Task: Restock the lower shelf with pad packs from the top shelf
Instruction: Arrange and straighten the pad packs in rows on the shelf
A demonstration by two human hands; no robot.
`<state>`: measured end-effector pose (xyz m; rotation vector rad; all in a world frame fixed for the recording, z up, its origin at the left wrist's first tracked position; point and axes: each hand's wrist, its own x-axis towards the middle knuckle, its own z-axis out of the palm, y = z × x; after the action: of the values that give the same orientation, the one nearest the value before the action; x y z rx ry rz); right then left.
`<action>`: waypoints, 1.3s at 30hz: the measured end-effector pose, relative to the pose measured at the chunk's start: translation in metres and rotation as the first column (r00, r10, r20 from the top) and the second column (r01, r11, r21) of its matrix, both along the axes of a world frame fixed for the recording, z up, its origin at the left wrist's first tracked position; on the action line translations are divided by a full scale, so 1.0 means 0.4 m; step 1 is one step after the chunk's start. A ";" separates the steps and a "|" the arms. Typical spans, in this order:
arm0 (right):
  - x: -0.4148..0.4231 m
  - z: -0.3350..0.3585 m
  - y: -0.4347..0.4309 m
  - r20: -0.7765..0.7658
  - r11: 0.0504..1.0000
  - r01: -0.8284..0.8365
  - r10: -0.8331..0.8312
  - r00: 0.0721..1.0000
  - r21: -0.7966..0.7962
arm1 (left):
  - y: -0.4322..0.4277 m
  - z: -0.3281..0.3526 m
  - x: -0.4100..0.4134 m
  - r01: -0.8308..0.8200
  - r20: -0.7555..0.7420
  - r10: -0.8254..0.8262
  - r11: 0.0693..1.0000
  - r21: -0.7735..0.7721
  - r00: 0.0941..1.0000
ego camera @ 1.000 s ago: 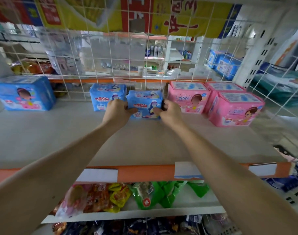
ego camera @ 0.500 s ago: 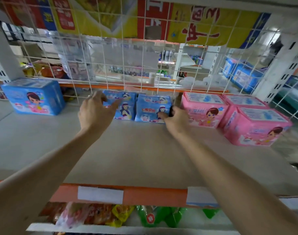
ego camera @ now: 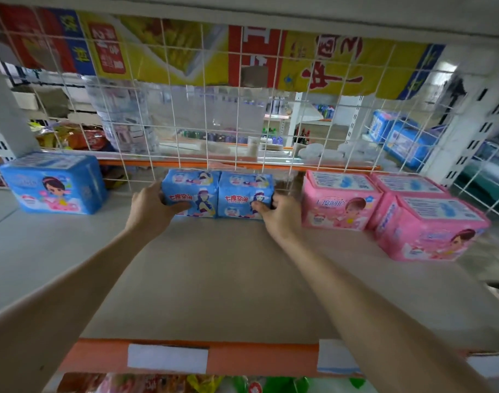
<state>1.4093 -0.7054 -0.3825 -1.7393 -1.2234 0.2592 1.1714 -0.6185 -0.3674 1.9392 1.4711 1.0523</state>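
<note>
Two blue pad packs (ego camera: 218, 195) stand touching at the top shelf's (ego camera: 214, 279) far edge. The left hand (ego camera: 150, 207) and right hand (ego camera: 280, 217) grip their outer ends, apparently clamping both for one lift.

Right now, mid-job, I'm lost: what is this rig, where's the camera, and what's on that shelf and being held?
No machine here: the grips are a person's two bare hands. The one picture comes from a camera worn on the head, looking forward and down. On the shelf, by the wire grid, the left grip holds the left blue pack and the right grip holds the right blue pack, side by side. A big blue pack sits far left; three pink packs sit right.
</note>
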 end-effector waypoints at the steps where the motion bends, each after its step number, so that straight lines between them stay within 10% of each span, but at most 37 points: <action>1: 0.002 -0.001 0.002 0.009 1.000 -0.003 0.003 1.000 -0.010 | -0.002 0.003 0.002 0.004 0.000 -0.004 1.000 -0.005 1.000; 9: 0.027 0.061 -0.042 0.021 0.979 -0.068 0.073 0.997 -0.192 | -0.027 0.013 -0.026 -0.030 -0.083 0.027 0.999 -0.039 0.996; 13: 0.028 0.078 -0.082 0.077 0.991 0.008 0.002 0.997 -0.134 | -0.080 0.041 -0.017 -0.069 -0.200 0.106 0.980 0.185 0.974; 25: -0.086 0.158 -0.251 0.499 0.990 -0.044 0.105 0.860 -0.133 | -0.225 0.111 0.039 0.458 -0.623 -0.168 0.821 0.342 0.764; 39: -0.203 0.330 -0.487 0.533 0.985 0.158 -0.097 0.840 -0.070 | -0.402 0.255 -0.022 0.554 -0.620 -0.288 0.781 0.288 0.730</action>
<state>1.3280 -0.9003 -0.2505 -2.0600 -1.4906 -0.2616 1.1627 -0.7792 -0.2653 2.9418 0.9403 0.6780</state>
